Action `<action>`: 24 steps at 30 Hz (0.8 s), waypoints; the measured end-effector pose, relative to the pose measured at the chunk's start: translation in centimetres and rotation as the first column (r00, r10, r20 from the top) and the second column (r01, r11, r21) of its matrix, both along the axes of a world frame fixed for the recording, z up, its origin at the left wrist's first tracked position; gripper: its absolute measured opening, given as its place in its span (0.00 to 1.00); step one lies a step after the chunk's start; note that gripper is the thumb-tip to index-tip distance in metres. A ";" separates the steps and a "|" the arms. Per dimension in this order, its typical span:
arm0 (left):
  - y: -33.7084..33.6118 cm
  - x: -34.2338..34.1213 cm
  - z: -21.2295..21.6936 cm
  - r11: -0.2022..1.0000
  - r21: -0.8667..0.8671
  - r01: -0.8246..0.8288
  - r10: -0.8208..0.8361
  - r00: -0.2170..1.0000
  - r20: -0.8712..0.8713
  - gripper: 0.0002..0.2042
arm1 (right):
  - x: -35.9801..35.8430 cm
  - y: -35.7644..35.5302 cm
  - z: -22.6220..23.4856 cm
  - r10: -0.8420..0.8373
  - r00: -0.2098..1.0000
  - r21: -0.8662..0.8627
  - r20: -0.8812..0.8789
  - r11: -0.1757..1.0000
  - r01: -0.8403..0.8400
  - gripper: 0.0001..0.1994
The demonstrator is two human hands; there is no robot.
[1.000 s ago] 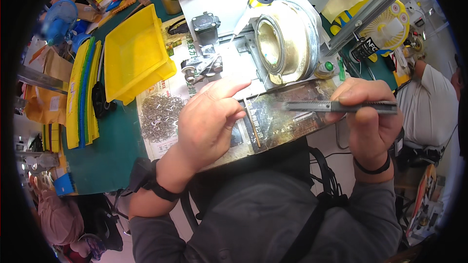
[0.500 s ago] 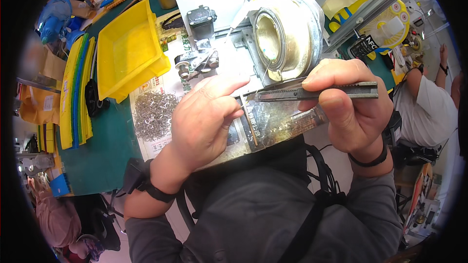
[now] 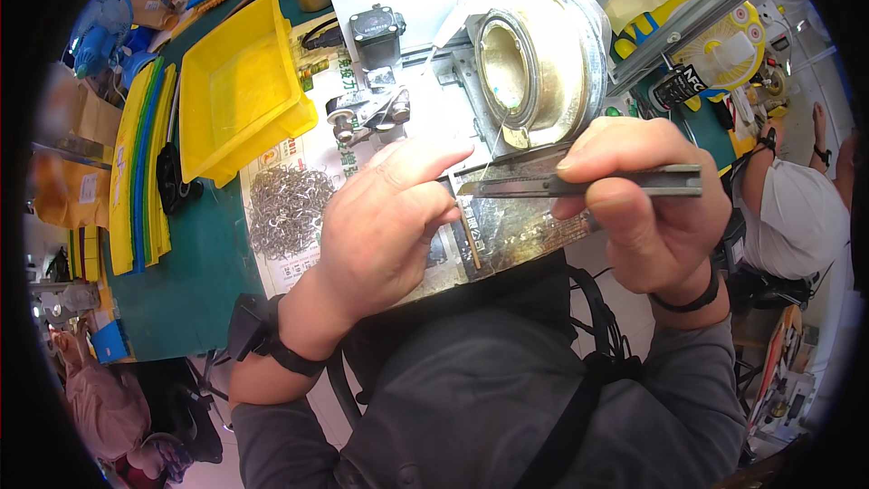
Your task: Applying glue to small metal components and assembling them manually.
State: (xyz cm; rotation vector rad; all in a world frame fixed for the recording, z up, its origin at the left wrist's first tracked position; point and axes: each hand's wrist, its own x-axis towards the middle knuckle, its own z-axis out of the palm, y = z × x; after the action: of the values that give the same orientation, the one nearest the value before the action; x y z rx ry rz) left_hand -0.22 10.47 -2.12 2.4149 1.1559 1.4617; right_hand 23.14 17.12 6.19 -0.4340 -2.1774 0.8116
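My right hand [image 3: 656, 208] grips a slim grey utility knife [image 3: 597, 183] between thumb and fingers, its narrow end pointing left. That end is close to the fingertips of my left hand [image 3: 385, 226]. The left index finger stretches out while the other fingers curl in; anything pinched there is hidden. Beside those fingertips a thin brown stick [image 3: 472, 240] lies on the worn work plate [image 3: 529, 231]. A fine thread or wire rises behind the knife to the pale ring-shaped wheel [image 3: 548, 68]. Left of my left hand lies a pile of small bent metal pieces [image 3: 288, 213].
A yellow tray [image 3: 240, 91] stands on the green mat [image 3: 204, 294] at the left, near stacked yellow and blue strips [image 3: 140, 172]. A small black-topped device [image 3: 376, 36] and metal rollers [image 3: 369, 113] sit behind my left hand. Another person [image 3: 797, 190] is at the right.
The knife's narrow end has shifted slightly left and down toward my left fingertips. My left hand keeps almost the same pose.
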 end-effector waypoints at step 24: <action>-0.4 0.0 -0.7 0.997 -0.014 -0.082 0.082 0.997 0.003 0.07 | 13.6 7.0 -7.5 -0.610 0.752 -0.566 -0.249 0.722 0.398 0.22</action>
State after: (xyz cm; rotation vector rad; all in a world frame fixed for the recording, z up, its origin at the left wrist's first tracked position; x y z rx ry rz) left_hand -0.22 10.07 -2.79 2.3812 1.2740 1.4747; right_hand 36.76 24.13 -1.36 -0.9783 -1.3180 1.0042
